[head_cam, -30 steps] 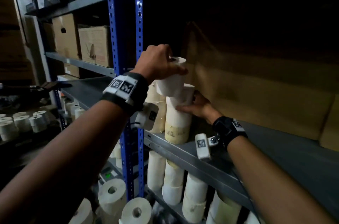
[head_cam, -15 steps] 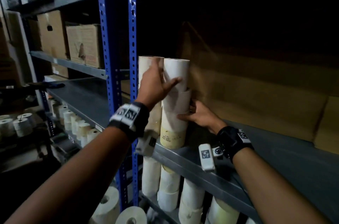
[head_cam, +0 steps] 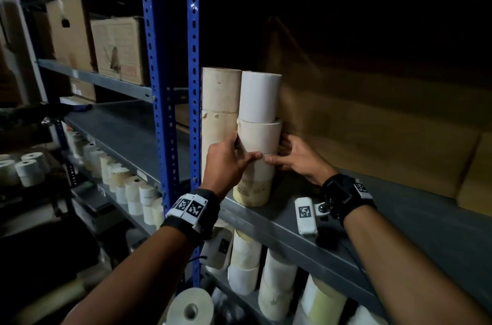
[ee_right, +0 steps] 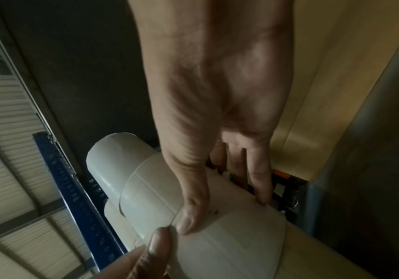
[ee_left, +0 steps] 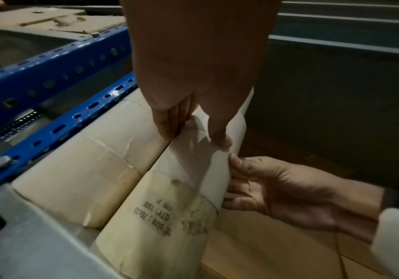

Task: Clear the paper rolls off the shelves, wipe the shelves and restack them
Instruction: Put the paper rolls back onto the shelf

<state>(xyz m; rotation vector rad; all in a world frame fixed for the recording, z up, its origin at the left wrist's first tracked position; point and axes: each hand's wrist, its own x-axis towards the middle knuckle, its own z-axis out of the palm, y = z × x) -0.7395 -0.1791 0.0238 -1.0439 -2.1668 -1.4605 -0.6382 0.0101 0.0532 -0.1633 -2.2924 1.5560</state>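
Note:
Two stacks of paper rolls stand on the grey shelf beside the blue upright. The left stack is beige. The right stack has a white top roll, a middle roll and a yellowed bottom roll with printed text. My left hand grips this stack from the left, fingers wedged between the stacks, thumb across the front. My right hand holds it from the right, thumb on the front, fingers behind. Both thumbs nearly meet at the seam above the bottom roll.
Blue perforated uprights stand just left of the stacks. Brown cardboard lines the back and right of this shelf. Cardboard boxes sit on the left bay. More rolls fill the shelf below, and small rolls stand at far left.
My left hand set the white roll on top of the right stack, then slid down to the lower seam. My right hand stayed on the stack's right side.

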